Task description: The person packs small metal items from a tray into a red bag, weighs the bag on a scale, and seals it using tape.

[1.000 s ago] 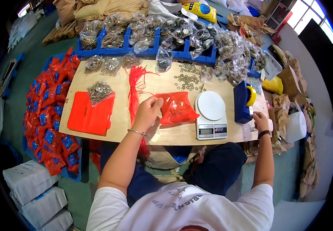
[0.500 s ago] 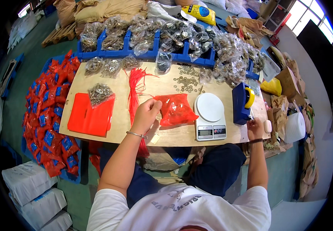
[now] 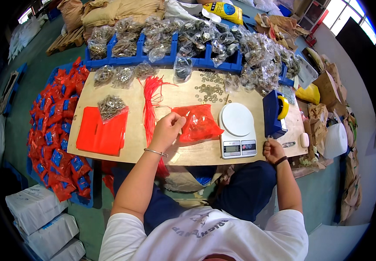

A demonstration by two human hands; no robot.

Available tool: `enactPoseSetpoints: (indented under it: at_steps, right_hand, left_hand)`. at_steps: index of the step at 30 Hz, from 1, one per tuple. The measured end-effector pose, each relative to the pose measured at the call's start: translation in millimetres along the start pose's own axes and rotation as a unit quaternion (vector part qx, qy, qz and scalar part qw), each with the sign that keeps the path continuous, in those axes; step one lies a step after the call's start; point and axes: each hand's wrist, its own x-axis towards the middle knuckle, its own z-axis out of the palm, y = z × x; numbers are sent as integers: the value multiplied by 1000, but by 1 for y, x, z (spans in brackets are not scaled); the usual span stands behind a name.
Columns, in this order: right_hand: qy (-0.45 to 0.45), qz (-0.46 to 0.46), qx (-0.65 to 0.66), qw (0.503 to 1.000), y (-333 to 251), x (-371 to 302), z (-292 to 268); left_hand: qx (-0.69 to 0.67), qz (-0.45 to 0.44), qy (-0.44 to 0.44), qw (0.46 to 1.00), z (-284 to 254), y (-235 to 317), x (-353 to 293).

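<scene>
My left hand (image 3: 169,129) pinches the left end of a red plastic bag (image 3: 199,124), which lies on the wooden table. The bag looks filled; what is inside is hard to make out. A white kitchen scale (image 3: 236,120) with nothing on its pan sits just right of the bag. My right hand (image 3: 274,150) is closed near the table's front edge, between the scale and a blue tape dispenser (image 3: 271,115) with a yellow roll (image 3: 283,108). Whatever its fingertips hold is too small to name.
Flat red bags (image 3: 93,135) lie at left beneath a clear bag of screws (image 3: 111,107). Red ties (image 3: 151,102) and loose washers (image 3: 209,89) are mid-table. Blue bins (image 3: 131,61) with bagged hardware line the back. Packed red bags (image 3: 51,130) fill a crate at left.
My right hand has moved left and slightly nearer, away from the front of the tape dispenser. My left hand keeps its pinch on the red bag, which stays almost in place.
</scene>
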Motion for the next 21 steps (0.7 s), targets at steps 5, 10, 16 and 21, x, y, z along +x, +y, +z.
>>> enactPoseSetpoints:
  at_steps: [5, 10, 16, 21]
  right_hand:
    - [13, -107, -158, 981, 3, -1, 52]
    - [-82, -109, -180, 974, 10, 13, 131]
    - [-239, 16, -158, 958, 54, 18, 208]
    - [-254, 73, -110, 958, 96, 15, 210]
  left_hand:
    - [120, -14, -8, 993, 8, 13, 0]
    - [235, 7, -6, 972, 17, 19, -2]
    - [302, 32, 6, 953, 22, 16, 1]
    - [258, 17, -4, 966, 23, 13, 4]
